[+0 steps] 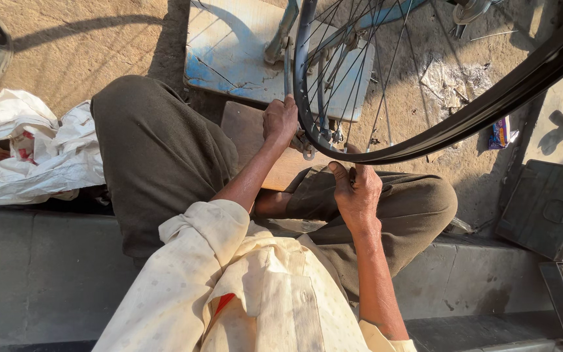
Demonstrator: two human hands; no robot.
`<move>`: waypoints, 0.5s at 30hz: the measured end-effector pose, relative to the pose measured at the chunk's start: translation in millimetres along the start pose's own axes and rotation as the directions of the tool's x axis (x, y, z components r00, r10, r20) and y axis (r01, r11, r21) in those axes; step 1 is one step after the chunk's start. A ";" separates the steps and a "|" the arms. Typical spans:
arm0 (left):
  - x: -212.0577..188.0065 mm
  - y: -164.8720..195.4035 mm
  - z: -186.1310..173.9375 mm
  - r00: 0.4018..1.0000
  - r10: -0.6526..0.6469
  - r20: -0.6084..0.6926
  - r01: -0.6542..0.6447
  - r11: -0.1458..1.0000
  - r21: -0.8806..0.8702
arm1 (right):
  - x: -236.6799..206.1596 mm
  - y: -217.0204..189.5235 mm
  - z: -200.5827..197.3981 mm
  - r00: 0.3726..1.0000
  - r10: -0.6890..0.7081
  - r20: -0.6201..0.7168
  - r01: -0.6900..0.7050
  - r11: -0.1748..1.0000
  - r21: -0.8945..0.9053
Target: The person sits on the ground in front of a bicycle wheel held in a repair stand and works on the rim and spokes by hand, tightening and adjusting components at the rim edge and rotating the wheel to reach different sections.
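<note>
Truing step: left hand [280,121] grasps bicycle wheel rim [302,98] at 11 o'clock; right hand [358,192] pinches spoke [353,171] at 6. Next likely needs fine nipple turn.

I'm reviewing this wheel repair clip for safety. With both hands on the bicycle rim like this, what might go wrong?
1. The left hand and right hand grip the rim close to the thin spokes; if the wheel turned, fingers might get pinched.
2. The wheel stands upright on a worn blue board; it may slip sideways.
3. Loose metal parts lie on the dirt nearby and could get lost.
</note>
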State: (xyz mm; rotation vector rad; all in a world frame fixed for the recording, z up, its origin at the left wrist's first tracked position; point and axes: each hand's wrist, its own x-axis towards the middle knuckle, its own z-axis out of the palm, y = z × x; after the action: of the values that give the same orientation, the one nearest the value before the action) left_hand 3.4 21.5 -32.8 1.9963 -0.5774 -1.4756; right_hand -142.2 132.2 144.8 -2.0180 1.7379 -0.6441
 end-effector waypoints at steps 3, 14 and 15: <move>0.6 0.5 0.7 1.000 -0.012 0.023 0.012 1.000 0.009 | 2.0 -6.6 -5.7 0.999 0.050 0.000 -0.050 0.998 0.031; 0.7 1.8 0.6 1.000 -0.027 -0.002 0.027 1.000 0.007 | 29.6 -51.2 -84.6 0.961 -0.098 -0.257 0.178 0.934 0.309; 0.6 1.8 0.7 0.999 -0.046 0.008 0.046 0.999 0.002 | 34.1 -55.2 -92.2 0.951 -0.056 -0.305 0.163 0.926 0.340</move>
State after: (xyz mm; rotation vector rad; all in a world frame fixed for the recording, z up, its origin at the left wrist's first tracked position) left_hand 2.9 19.6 -32.1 2.0182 -0.5389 -1.5117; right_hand -147.2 106.4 254.5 -1.8371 1.5175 -1.2559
